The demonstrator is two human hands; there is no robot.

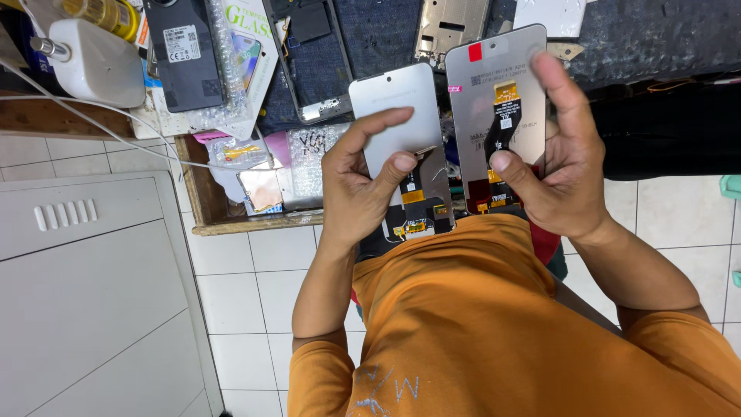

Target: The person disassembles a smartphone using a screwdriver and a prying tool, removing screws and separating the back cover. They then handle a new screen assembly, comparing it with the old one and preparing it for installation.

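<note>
Two phone display panels are up side by side, backs showing: the left hand (363,181) grips the smaller panel (397,116), and the right hand (559,174) clamps the larger panel (494,85) just beside it. Beyond the larger panel lies the cluttered dark surface (641,38), with a bare phone frame (451,27) on it.

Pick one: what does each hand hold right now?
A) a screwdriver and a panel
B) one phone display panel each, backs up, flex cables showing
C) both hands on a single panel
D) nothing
B: the left hand grips one grey display panel, the right hand a second panel, both showing orange-and-black flex cables.
</note>
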